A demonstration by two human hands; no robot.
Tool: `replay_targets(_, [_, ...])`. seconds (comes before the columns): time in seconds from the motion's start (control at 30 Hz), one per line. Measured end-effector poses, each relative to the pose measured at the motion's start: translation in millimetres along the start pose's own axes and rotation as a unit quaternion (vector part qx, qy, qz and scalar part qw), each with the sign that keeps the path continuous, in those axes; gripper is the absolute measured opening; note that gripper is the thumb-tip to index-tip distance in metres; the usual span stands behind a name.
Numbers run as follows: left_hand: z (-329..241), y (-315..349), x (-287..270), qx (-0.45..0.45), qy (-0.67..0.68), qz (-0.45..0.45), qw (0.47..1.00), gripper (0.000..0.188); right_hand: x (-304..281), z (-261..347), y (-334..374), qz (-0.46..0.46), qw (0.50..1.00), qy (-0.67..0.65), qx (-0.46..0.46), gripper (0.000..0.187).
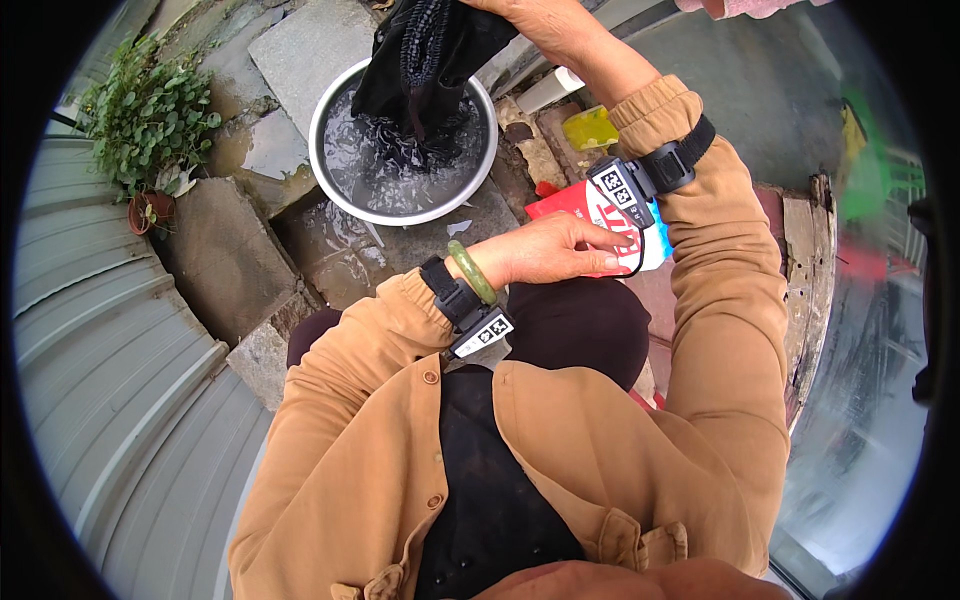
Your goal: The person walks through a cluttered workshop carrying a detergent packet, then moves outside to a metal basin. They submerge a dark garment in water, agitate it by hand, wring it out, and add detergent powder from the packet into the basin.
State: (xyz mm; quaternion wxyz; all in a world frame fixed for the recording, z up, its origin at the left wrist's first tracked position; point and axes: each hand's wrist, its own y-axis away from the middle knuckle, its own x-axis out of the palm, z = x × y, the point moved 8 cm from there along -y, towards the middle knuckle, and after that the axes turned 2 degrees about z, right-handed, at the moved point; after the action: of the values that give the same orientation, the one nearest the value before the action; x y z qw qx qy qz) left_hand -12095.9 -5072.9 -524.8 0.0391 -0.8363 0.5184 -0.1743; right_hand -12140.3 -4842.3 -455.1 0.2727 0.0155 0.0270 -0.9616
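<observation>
At the top edge, my right hand (492,6) is partly cut off by the frame. It holds up a wet black garment (425,45) with a ribbed, gathered strip, whose lower part hangs into a round metal basin (322,172) of sudsy water. My left hand (545,249), with a green bangle (470,272) at its wrist, reaches right across my knee. Its thumb and index finger stretch out over a red, white and blue packet (655,245). Whether the fingertips touch the packet cannot be made out.
A yellow-green object (590,130) lies behind the packet, near a white pipe (550,90). Wet stone slabs (225,255) surround the basin. Far left grows a leafy plant in a terracotta pot (151,213). Corrugated metal sheeting (110,350) runs along the left; a glass panel (860,380) stands right.
</observation>
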Motion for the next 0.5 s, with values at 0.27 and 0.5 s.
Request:
replay_targets(0.27, [-70, -35, 51, 0.045, 0.100, 0.132, 0.985, 0.033, -14, -11, 12, -0.030, 0.993, 0.107, 0.044, 0.025])
replay_targets(0.5, [-83, 17, 38, 0.015, 0.253, 0.221, 0.942, 0.034, 19, -33, 16, -0.110, 0.984, 0.099, 0.099, 0.027])
